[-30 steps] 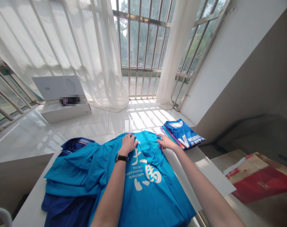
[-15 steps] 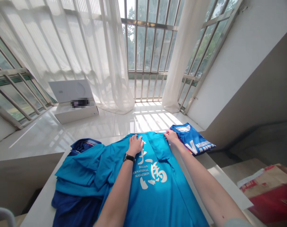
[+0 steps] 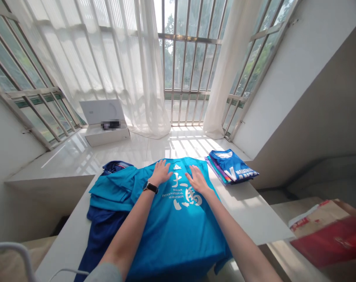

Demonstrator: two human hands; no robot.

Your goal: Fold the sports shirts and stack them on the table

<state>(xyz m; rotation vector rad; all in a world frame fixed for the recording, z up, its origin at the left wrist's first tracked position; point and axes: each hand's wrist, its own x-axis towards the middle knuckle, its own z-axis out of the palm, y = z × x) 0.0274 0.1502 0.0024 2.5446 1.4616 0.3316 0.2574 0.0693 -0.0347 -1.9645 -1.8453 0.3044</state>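
Note:
A turquoise T-shirt (image 3: 166, 231) with white lettering is spread over the white table (image 3: 251, 211), its lower part drooping toward me. My left hand (image 3: 161, 172), with a black watch on its wrist, lies flat on the upper chest, fingers outstretched. Just right of the printed logo, my right hand (image 3: 198, 180) rests on the same shirt with its fingers apart. One turquoise sleeve lies out to the left, over dark blue clothing (image 3: 104, 231). Beyond my right hand sits a stack of folded shirts, topped by a blue shirt (image 3: 235, 164).
An open white box (image 3: 107, 137) stands on the window ledge (image 3: 136, 150) at the back left. Sheer curtains (image 3: 148, 78) hang before barred windows. Low on the right is a red and tan bag (image 3: 330, 235). A white curved bar (image 3: 16, 246) shows at the lower left.
My right hand has let go of the shirt's right edge and moved left onto its front. The folded right sleeve no longer shows on top. My left hand has shifted slightly left.

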